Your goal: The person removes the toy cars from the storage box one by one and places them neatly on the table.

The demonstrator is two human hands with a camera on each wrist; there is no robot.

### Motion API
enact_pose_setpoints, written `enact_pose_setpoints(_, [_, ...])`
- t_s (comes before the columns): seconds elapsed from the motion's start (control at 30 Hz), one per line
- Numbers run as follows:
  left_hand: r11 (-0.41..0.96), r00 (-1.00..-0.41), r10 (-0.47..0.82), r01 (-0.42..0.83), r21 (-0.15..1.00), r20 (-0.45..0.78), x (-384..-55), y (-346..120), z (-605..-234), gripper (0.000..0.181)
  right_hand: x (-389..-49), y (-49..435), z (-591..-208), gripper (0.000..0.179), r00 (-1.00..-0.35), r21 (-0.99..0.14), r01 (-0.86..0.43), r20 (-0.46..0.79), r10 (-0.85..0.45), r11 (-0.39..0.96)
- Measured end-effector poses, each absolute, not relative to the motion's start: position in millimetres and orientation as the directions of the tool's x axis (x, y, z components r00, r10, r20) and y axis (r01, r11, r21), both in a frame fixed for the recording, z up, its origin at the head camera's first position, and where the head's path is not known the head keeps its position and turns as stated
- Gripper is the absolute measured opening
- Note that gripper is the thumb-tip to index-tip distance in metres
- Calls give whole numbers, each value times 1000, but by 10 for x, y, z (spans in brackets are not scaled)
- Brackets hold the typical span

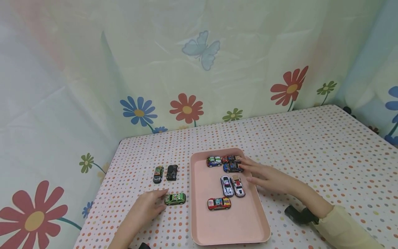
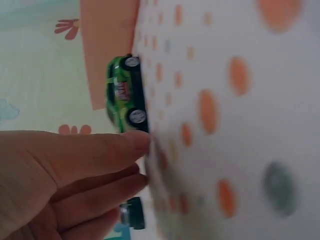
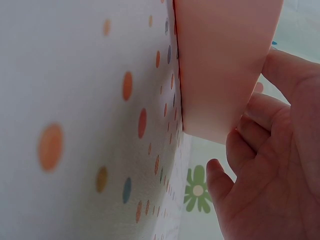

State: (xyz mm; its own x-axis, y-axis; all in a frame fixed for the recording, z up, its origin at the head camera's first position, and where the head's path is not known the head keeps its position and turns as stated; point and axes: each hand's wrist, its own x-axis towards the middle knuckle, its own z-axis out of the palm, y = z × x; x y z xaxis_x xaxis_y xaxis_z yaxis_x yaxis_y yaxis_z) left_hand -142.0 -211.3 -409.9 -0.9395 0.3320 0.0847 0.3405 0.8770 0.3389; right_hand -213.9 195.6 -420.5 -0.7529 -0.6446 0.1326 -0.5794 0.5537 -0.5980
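My left hand (image 1: 148, 206) rests low over the tablecloth, its thumb and fingertips at the left end of a green toy car (image 1: 175, 199). In the left wrist view the thumb tip overlaps that car's near end; whether it touches is unclear. Over the right rim of a pink tray (image 1: 230, 228) reaches my right hand (image 1: 269, 175), with fingertips at a black-and-blue toy car (image 1: 233, 168) and a red-and-black toy car (image 1: 230, 159). The tray wall (image 3: 225, 65) hides those fingertips in the right wrist view.
The tray also holds a green-white-blue car (image 1: 214, 161), two white cars (image 1: 227, 186) side by side and a red-yellow car (image 1: 219, 203). Left of it stand a black car (image 1: 172, 172) and an orange-green car (image 1: 158, 174). A black object (image 1: 300, 215) lies by the right wrist.
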Motion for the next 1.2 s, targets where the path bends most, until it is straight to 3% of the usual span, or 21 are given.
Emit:
enact_pose_setpoints(0.2, [867,-935,342,353,350,96,-1514,-2056,-3886,39,-2139,1954,-4202,49,-756,-607,-570,125,-642,553])
enact_pose_setpoints(0.47, [807,-866,453,500,315,213,-1744,-1724,-3648,37,-2129,1968,-4200,49,-755,-601,-577,134,-642,553])
enact_pose_setpoints(0.7, [760,-833,486,552,343,264,-1996,-1393,-3525,35,-2132,1960,-4197,50,-751,-604,-581,138,-646,546])
enact_pose_setpoints(1.2, [680,-839,506,530,506,198,-2454,-1009,-3607,34,-2137,1955,-4193,50,-754,-618,-568,126,-645,544])
